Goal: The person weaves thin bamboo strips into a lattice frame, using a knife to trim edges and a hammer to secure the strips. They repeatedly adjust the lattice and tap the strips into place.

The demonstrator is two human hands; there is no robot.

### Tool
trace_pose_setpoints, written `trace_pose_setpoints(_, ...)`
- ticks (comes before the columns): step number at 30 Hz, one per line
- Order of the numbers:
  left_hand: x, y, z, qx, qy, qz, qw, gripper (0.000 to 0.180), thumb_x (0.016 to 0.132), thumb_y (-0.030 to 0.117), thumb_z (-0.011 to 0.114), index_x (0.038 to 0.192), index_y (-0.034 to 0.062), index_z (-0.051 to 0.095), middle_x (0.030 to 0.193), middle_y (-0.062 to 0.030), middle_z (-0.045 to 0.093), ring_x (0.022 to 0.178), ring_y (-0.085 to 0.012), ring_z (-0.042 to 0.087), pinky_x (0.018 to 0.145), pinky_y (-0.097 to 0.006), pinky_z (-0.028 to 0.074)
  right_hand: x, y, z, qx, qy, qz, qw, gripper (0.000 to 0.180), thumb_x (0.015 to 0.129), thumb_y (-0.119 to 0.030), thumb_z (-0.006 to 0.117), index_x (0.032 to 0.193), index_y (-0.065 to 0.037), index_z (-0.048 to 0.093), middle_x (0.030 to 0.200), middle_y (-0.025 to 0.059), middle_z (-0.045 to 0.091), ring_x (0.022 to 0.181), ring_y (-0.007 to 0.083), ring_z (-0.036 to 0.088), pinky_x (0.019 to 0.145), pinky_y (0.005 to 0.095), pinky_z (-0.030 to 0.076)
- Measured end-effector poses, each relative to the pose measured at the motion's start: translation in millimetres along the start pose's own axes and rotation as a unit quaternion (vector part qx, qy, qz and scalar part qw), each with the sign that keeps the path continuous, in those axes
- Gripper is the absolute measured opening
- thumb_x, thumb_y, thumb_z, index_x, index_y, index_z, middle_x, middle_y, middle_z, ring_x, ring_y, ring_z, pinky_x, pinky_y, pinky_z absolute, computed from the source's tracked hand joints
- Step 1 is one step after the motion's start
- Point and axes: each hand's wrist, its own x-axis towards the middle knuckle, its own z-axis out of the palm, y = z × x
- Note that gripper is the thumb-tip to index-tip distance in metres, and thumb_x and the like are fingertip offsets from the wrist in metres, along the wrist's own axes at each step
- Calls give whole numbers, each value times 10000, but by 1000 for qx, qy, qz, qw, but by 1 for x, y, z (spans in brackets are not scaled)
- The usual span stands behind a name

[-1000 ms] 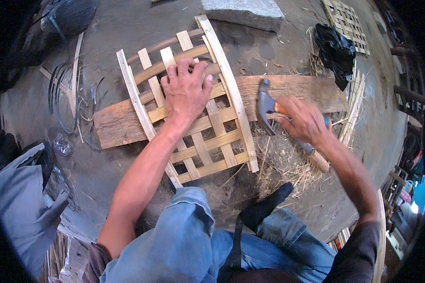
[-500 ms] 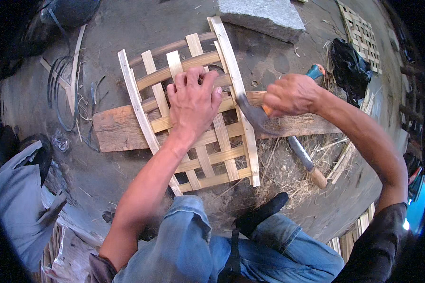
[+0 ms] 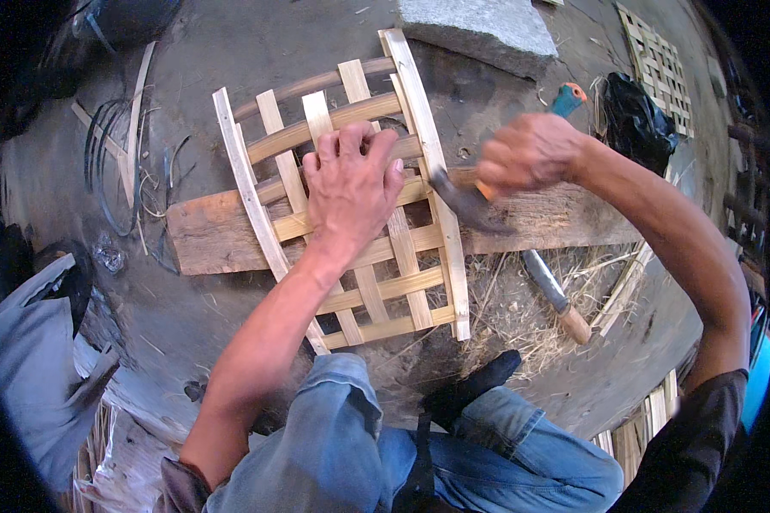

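Observation:
A woven panel of pale bamboo strips [image 3: 364, 295] lies across a rough wooden plank [image 3: 210, 232]. Its two long sides are edged with thicker slats. On its middle rests my left hand [image 3: 351, 181], fingers bent down over the crossing strips and thumb to the right. My right hand [image 3: 530, 154] is closed round the orange and teal handle of a claw hammer [image 3: 470, 208]. The hammer's dark head is at the panel's right side slat, a little blurred. Whatever the head strikes there is too small to make out.
A knife with a wooden handle [image 3: 560, 303] lies in straw right of the panel. Behind stands a grey stone block [image 3: 479, 34]. At the far right are a black plastic bag [image 3: 637, 124] and another woven panel [image 3: 656, 68]. Dark strapping coils [image 3: 103, 171] lie left.
My right hand has risen slightly, and the hammer's handle is tilted up more. My left hand and the panel stay nearly in place.

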Motion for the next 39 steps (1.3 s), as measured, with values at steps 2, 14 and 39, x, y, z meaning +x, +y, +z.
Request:
trace_pose_setpoints(2,0,2,2,-6,10,0,1000,296,899,286,652,1178,195,609,1157,-63,493,1079,-274,467,859,-452,381,7,8,-3,17,23,20,999,294,896,-418,648,962,-158,526,820,39,569,735,263,671,591,413,563)
trace_pose_setpoints(14,1,1,1,1,11,-2,1000,345,886,269,677,1220,200,628,1161,-66,525,1088,-285,490,864,-452,403,0,9,-7,28,-33,-39,998,347,912,-434,631,1027,-130,512,847,74,594,736,321,672,589,428,557)
trace_pose_setpoints(39,-1,-1,1,-14,8,-21,1000,341,894,302,675,1218,203,640,1173,-72,547,1100,-292,503,877,-461,409,44,-74,-40,337,198,581,714,471,1088,-407,420,902,-10,592,608,30,503,520,118,512,458,320,430)
